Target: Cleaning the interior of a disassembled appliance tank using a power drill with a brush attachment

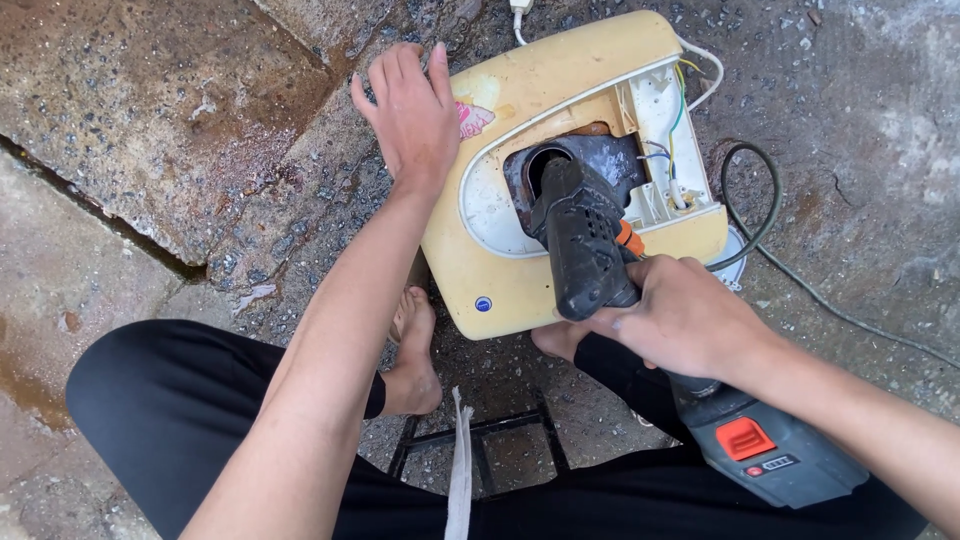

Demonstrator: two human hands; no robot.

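Note:
A yellowed plastic appliance casing (500, 280) lies on the wet stone ground, its cover off, showing a dark round opening (590, 160) and loose coloured wires (678, 120). My left hand (408, 110) rests flat on the casing's upper left edge, fingers spread. My right hand (680, 320) grips a black cordless power tool (580, 240) with a grey battery pack and orange button (745, 438). The tool's nose points into the dark opening.
A black cable (770, 215) curls on the ground right of the casing. A white plug and cord (519, 12) lie at the top. My bare feet (412, 350) sit below the casing, above a small black metal stool frame (480, 440) with a white strap.

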